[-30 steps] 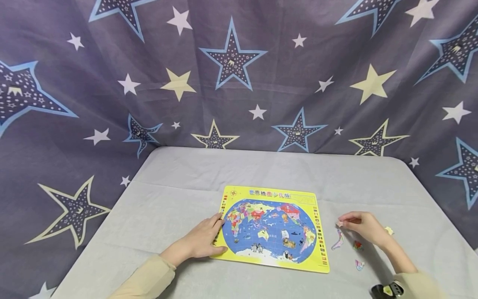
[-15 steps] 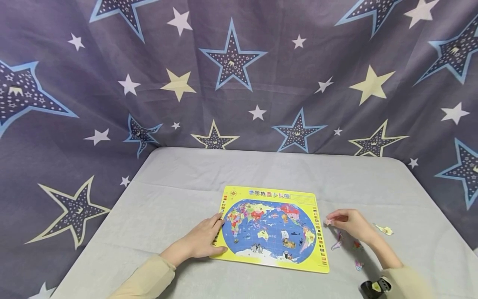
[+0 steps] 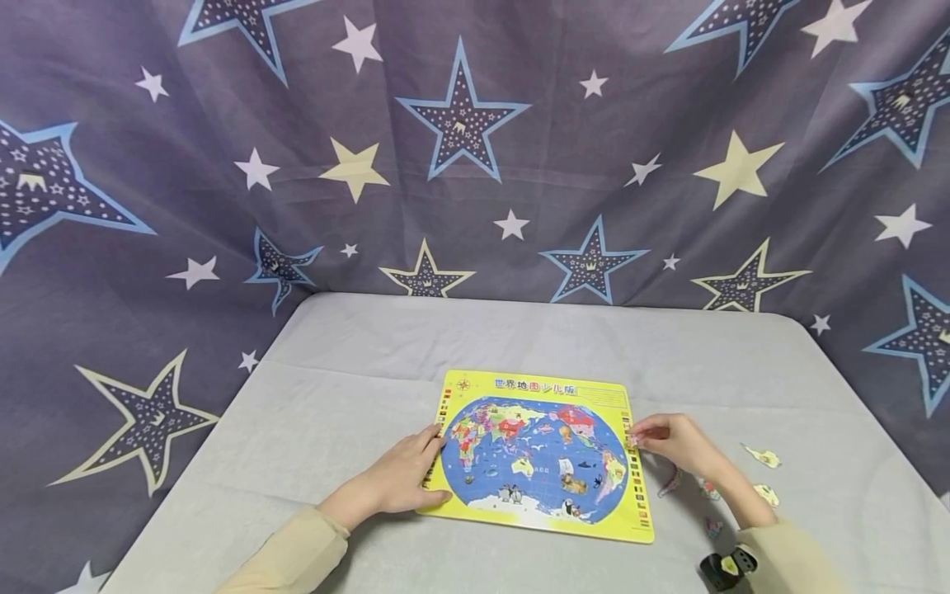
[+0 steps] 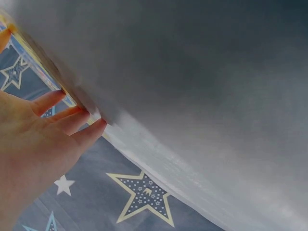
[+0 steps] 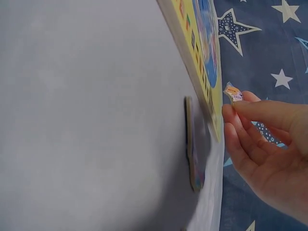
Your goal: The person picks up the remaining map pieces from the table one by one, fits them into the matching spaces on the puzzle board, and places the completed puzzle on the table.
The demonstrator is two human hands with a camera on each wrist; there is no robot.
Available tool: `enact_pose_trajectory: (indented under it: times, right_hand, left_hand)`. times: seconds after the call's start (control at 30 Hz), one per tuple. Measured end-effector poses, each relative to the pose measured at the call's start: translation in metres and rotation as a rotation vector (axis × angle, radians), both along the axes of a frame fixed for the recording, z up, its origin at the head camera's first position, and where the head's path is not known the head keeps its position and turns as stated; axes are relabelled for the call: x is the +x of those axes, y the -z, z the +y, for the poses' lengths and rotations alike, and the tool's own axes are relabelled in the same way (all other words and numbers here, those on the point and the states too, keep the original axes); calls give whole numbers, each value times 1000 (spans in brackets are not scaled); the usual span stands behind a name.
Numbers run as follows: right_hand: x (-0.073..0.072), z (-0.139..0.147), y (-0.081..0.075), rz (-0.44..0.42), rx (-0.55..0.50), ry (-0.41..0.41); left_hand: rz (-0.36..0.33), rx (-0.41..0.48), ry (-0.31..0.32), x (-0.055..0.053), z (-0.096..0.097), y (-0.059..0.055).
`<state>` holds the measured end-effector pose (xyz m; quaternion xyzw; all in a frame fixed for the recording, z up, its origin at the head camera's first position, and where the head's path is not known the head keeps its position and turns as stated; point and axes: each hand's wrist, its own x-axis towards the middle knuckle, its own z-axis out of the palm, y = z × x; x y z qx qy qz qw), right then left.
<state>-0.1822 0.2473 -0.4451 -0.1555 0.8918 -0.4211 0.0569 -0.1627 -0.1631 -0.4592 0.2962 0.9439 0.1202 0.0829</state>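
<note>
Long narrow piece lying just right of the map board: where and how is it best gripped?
Likely a thumb-and-fingertip pinch across the middle of the long narrow piece, from above and the right. It lies flat beside the map board, its edge showing in the right wrist view, so the two long sides should pinch most easily; coming from the right avoids the board.

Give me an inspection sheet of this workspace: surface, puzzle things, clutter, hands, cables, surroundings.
Surface: pale grey tabletop, lightly creased.
Job's things: map board flat; small piece held; loose pieces lie right of the board.
Clutter: nothing seen.
Left hand: touches the board's left edge.
Right hand: pinches the small piece by the board's right edge; black device at that wrist.
Cables: nothing seen.
Surroundings: star-patterned curtain behind and at both sides.
</note>
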Motion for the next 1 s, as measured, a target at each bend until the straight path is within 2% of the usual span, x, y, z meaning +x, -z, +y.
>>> enact_pose_trajectory:
  times: [0.4,1.0]
  right_hand:
    - [-4,-11,3,-54,-17,-23]
    - [-4,-23,5,-96,-40,-104]
  left_hand:
    - [22,1,2,1,0,0]
    - [1,-16,-10,1,0,0]
